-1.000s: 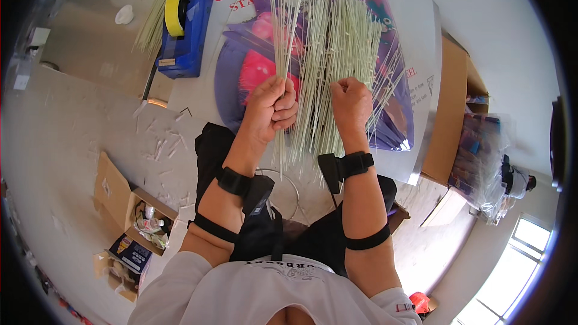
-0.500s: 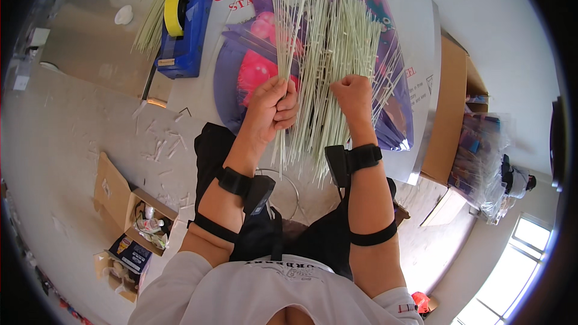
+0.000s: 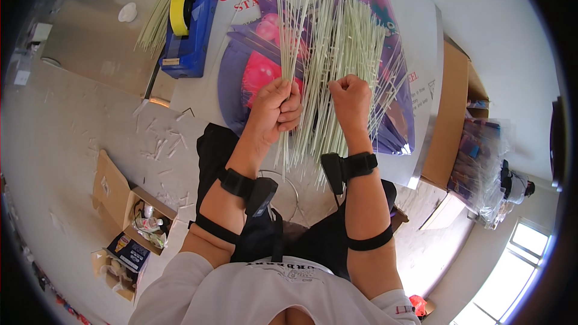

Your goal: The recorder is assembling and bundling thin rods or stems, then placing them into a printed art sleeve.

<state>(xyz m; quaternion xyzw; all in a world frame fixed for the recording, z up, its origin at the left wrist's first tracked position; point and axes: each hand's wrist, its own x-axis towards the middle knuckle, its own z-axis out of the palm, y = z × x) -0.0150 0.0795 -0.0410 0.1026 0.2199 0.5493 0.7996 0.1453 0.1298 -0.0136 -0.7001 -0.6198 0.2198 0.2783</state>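
"Right hand (image 3: 351, 101) edges nearer the left hand (image 3: 274, 108): tighter working gap!"
"Left grip pinches thin pale sticks (image 3: 288, 54) over the worktop (image 3: 208, 93), beside the stick pile (image 3: 358, 42). Right's curled; pinching anything? Can't tell."

white shirt (image 3: 241, 289), black straps (image 3: 370, 241), black trousers (image 3: 215, 144)

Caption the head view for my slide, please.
Left hand holds pale sticks; right hand closed over a larger pile, tape dispenser off left.

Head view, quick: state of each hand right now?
Left hand: closed, grip on a bunch of thin pale sticks.
Right hand: fingers curled closed over the larger stick pile; whether it holds any cannot be told.
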